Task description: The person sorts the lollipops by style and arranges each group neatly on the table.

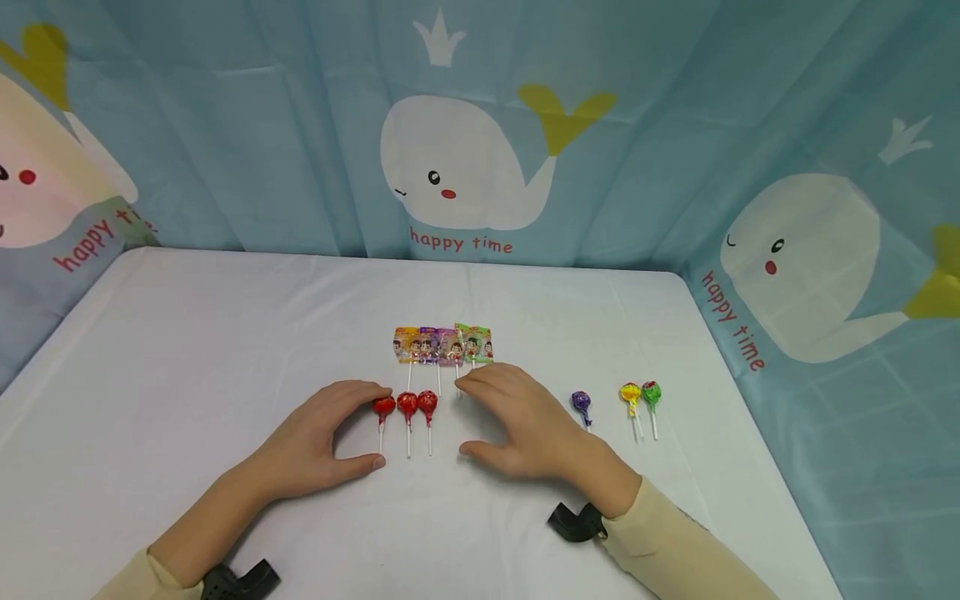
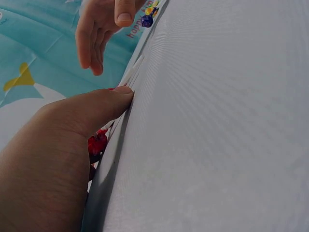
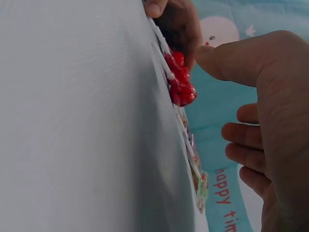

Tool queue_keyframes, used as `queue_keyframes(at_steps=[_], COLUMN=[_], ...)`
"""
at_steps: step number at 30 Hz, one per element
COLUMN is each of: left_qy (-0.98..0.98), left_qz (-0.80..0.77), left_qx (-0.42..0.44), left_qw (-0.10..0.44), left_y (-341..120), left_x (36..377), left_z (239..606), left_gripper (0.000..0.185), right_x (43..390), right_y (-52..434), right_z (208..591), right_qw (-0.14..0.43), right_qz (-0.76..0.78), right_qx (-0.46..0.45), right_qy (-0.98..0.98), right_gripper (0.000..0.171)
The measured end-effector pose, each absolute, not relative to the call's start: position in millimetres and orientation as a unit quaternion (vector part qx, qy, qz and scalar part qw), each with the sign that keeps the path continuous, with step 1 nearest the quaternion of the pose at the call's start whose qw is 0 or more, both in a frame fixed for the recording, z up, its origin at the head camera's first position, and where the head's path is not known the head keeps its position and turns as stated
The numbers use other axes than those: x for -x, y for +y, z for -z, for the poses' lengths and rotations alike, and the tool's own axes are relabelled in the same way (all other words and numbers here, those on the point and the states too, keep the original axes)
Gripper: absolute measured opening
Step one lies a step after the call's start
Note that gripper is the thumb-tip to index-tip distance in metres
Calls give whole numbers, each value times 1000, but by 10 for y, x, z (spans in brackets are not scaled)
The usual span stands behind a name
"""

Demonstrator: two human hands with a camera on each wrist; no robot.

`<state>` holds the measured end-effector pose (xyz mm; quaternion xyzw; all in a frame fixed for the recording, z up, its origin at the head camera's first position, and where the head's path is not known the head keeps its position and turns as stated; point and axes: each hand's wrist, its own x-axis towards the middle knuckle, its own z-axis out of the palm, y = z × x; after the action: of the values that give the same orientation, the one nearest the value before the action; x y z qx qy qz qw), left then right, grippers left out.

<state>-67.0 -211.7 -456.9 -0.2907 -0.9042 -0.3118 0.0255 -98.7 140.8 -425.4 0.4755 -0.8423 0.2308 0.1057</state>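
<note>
Three red lollipops lie side by side mid-table, sticks toward me: a left one (image 1: 383, 406), a middle one (image 1: 407, 403) and a right one (image 1: 427, 402). My left hand (image 1: 326, 437) rests beside the left one, its fingertips at the candy head and its thumb tip near the stick's end. My right hand (image 1: 528, 425) hovers to the right of the row with thumb and fingers spread apart; in the right wrist view nothing lies between them. Behind the row lie several flat-wrapped lollipops (image 1: 442, 346) in orange, purple, pink and green, their sticks partly behind my right fingers.
To the right of my right hand lie a purple lollipop (image 1: 581, 402), a yellow lollipop (image 1: 631, 392) and a green lollipop (image 1: 651, 392). A white cloth covers the table (image 1: 225, 333). Blue whale-print curtains (image 1: 315, 167) hang along its back and sides.
</note>
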Motion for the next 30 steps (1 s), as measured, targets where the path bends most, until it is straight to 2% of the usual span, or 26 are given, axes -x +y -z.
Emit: queue_keyframes(at_steps=[9, 17, 30], left_qy=[-903, -904, -904], left_qz=[310, 308, 308], left_qx=[295, 294, 295], left_qw=[30, 30, 30], left_y=[-2126, -2125, -2136], left_x=[668, 667, 683], left_z=[4573, 4572, 4598], left_gripper=[83, 83, 82], right_x=[953, 917, 904], right_y=[1547, 1721, 2049], right_z=[4249, 4265, 4301], right_qw=[89, 109, 110], right_qz=[-226, -230, -241], right_qx=[-445, -429, -397], right_qy=[-862, -867, -879], right_gripper=[72, 71, 71])
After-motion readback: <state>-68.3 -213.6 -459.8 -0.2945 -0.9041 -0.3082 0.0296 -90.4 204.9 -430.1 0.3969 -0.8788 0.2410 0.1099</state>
